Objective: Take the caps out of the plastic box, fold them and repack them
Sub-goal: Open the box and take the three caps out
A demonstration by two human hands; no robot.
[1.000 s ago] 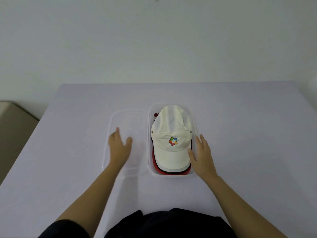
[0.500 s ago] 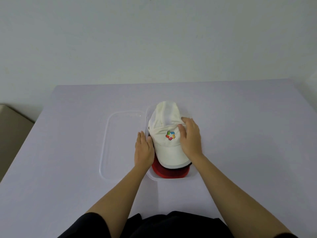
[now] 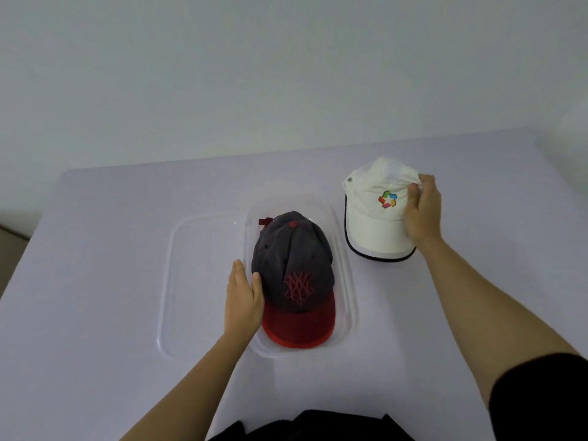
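A white cap [image 3: 372, 218] with a coloured logo rests on the table to the right of the clear plastic box [image 3: 348, 281]. My right hand [image 3: 421, 211] grips the cap's crown at its right side. Inside the box lies a dark grey cap [image 3: 294, 268] with a red brim and red embroidery. My left hand [image 3: 243, 297] is flat and open against that cap's left side, at the box's left wall.
The box's clear lid [image 3: 191, 281] lies flat on the table just left of the box. The lavender table [image 3: 95, 313] ends at a pale wall behind. A dark garment [image 3: 305, 424] shows at the bottom edge.
My right hand lifted the white cap out of the box and carried it to the table on the right. That uncovered the dark grey cap. My left hand stayed at the box's left side.
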